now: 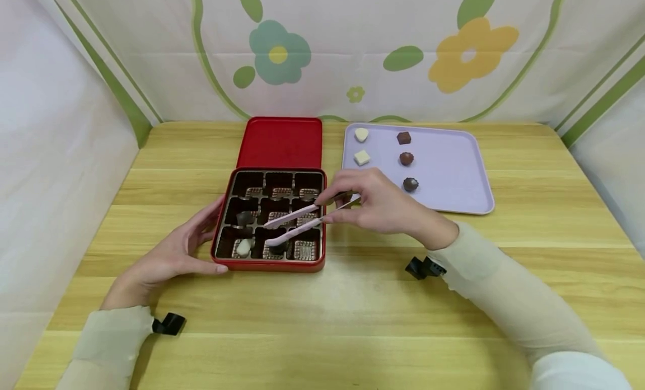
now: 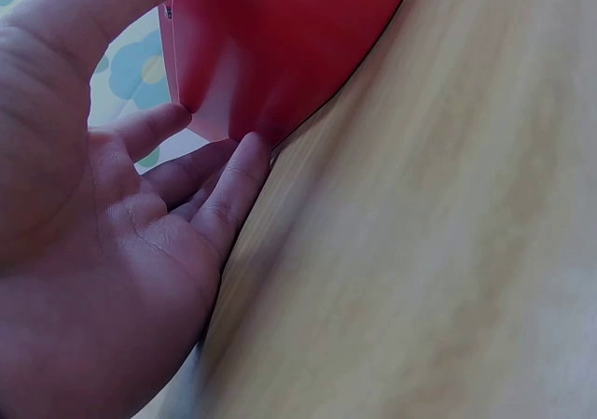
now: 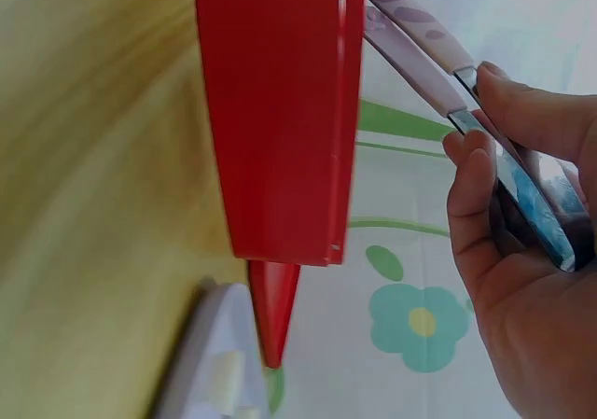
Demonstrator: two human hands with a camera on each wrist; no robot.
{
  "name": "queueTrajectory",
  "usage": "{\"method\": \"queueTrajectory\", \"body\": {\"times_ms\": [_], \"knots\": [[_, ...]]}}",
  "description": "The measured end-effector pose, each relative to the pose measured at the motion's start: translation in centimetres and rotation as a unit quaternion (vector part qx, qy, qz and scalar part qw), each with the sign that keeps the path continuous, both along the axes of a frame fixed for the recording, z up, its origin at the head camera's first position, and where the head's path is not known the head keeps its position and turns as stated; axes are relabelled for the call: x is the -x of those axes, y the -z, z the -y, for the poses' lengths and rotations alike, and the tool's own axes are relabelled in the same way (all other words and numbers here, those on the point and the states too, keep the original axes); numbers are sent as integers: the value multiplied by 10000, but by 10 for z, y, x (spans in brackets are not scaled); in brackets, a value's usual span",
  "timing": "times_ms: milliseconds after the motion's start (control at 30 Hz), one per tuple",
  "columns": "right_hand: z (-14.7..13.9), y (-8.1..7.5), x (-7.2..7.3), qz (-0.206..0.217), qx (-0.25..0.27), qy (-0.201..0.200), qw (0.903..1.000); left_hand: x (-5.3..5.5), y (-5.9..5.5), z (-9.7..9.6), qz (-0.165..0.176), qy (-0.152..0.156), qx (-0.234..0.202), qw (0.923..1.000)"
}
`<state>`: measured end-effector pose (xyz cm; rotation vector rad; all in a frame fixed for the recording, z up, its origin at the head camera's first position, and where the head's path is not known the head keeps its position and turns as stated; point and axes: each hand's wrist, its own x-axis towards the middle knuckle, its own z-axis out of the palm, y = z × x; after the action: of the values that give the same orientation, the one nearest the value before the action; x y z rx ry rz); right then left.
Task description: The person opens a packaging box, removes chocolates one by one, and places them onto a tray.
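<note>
My right hand grips metal tongs with pale pink tips, reaching over the red tin from its right. The tong arms stand apart. A dark chocolate lies in the front middle compartment, just under the lower tip. In the front left compartment is a white chocolate, and behind it a dark chocolate. My left hand steadies the tin at its front left corner. In the left wrist view, its fingertips touch the red side wall.
The red lid lies behind the tin. A lavender tray at the back right bears two white chocolates and several brown ones, partly hidden behind my right hand. A flowered cloth hangs along the table's back edge.
</note>
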<state>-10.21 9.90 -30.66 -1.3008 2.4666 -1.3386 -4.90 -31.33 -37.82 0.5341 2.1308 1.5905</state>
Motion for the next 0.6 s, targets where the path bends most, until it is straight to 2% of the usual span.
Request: {"method": "queueTrajectory", "body": {"times_ms": [233,367,600], "knots": [[8,-16,7,-248,-503,-259,9981,3,-1,0,-182,62,-61,9998],[13,-21,9,-149,-759,-385,9963,4,-1,0,-169,95,-47,9998],[25,-34,9,50,-1324,-510,9899,1,1,1,-194,63,19,9998]]}}
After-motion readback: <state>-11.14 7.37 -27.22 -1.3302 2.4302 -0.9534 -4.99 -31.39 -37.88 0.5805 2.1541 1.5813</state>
